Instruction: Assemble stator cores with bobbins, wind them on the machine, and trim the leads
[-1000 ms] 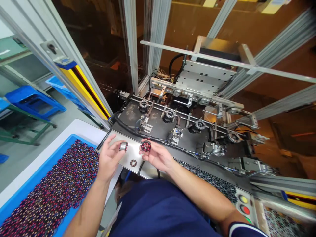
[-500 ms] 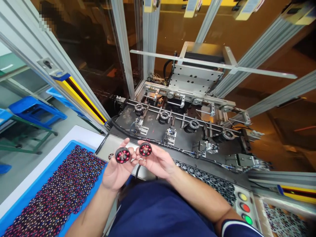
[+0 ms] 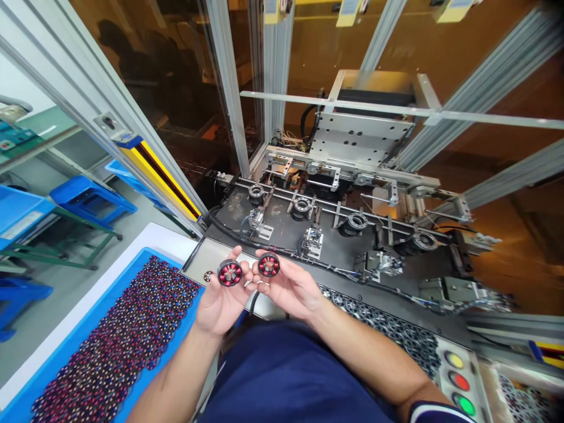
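My left hand [image 3: 222, 305] is closed on a black ring-shaped motor stator [image 3: 221, 275] with red windings, its open face tilted toward me. Similar in look, a second motor stator [image 3: 276, 267] is gripped by the fingers of my right hand [image 3: 293, 289]. The two stators are side by side and apart, with the fingertips of both hands close together between them. A small loose ring part [image 3: 208, 276] lies on the light metal ledge [image 3: 196, 265] just left of my left hand.
Left of me a blue tray [image 3: 147, 254] holds many red-wound stators. Ahead stands a machine bed [image 3: 282, 220] with several round fixtures and clamps. Grey ring parts [image 3: 383, 320] line its front edge, near yellow, red and green buttons [image 3: 460, 382]. A yellow light-curtain bar [image 3: 161, 182] flanks the left.
The camera view has turned slightly left, so the scene sits further right in the picture. Both hands keep hold of their stators, in almost the same pose.
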Tool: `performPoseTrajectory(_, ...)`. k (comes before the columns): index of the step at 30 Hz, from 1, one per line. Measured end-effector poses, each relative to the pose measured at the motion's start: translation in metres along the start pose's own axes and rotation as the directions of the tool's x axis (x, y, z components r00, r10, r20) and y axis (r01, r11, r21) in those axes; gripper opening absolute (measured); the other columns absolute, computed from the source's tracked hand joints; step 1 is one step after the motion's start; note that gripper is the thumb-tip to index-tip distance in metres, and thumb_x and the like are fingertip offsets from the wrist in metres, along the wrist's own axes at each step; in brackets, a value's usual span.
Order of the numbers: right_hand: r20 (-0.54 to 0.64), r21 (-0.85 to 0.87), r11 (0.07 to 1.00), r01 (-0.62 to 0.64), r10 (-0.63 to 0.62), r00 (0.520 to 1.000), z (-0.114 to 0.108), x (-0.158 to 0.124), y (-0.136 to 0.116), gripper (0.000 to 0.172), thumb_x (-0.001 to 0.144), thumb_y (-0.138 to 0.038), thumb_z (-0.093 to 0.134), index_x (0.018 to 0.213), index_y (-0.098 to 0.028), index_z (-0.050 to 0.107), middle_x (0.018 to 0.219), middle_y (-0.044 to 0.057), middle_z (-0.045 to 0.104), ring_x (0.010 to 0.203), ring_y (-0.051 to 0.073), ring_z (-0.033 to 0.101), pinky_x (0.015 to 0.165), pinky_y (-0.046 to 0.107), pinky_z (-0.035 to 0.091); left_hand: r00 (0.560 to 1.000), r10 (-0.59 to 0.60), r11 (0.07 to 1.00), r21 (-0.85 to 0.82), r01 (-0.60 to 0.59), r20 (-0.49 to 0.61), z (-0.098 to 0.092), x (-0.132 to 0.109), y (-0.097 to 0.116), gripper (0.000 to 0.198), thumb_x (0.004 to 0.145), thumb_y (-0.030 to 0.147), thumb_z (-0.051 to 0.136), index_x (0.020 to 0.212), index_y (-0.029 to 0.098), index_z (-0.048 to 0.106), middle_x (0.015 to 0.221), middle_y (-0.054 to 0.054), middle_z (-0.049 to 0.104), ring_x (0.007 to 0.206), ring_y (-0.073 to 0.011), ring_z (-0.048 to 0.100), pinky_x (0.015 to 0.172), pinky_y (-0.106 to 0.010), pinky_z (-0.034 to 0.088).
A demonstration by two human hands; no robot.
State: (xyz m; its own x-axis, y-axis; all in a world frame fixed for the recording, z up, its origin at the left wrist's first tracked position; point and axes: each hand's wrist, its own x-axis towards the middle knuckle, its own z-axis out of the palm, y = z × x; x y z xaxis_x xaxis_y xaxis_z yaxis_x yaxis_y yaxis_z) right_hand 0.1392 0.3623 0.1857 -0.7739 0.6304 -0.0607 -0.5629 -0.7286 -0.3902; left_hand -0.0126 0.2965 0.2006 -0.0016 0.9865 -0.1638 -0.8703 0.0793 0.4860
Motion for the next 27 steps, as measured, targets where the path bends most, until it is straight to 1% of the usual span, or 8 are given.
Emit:
performPoseTrajectory(7,0.043,0.031,0.999,0.008,-0.009,0.999,-0.0010,-0.0002,0.0003,0.033,0.087,-0.030,0.072,0.115,-0.014,0.068,0.097,0.008,0.074,0.089,0.016,0.070,0.083,0.029,0.057,1.000,-0.003,1.000,-0.025,0.003,0.006,0.0000,0.0012,-0.0013,0.059,0.068,0.042,0.087,0.119,0.020,0.068,0.086,-0.001,0.070,0.079,-0.0132,0.065,0.073,-0.024,0.056)
performPoseTrajectory(16,0.041,0.044,0.999,0.010,-0.012,0.999,0.0004,-0.0014,0.0010,0.034,0.085,-0.030,0.074,0.115,-0.013,0.069,0.096,0.007,0.075,0.088,0.016,0.071,0.080,0.027,0.058,1.000,-0.017,0.999,-0.028,0.016,-0.026,0.0001,0.0018,-0.0035,0.058,0.065,0.044,0.088,0.116,0.022,0.070,0.085,0.000,0.070,0.077,-0.0127,0.066,0.070,-0.022,0.056)
performPoseTrajectory(22,0.049,0.042,0.999,0.008,-0.010,0.999,-0.0018,-0.0015,0.0000,0.033,0.086,-0.030,0.073,0.115,-0.014,0.068,0.098,0.007,0.075,0.089,0.016,0.071,0.078,0.025,0.057,1.000,-0.015,1.000,-0.024,0.014,-0.027,0.0012,0.0019,-0.0043,0.057,0.066,0.043,0.088,0.115,0.022,0.070,0.085,0.000,0.069,0.077,-0.0127,0.065,0.070,-0.023,0.056)
performPoseTrajectory(27,0.028,0.032,0.999,0.010,-0.011,1.000,-0.0011,-0.0030,-0.0004,0.035,0.084,-0.032,0.075,0.114,-0.014,0.069,0.095,0.006,0.074,0.087,0.015,0.071,0.078,0.026,0.057,0.999,-0.017,1.000,-0.014,0.016,-0.040,0.0034,0.0015,-0.0045,0.057,0.064,0.043,0.089,0.114,0.023,0.070,0.083,0.000,0.068,0.076,-0.0126,0.064,0.069,-0.023,0.055)
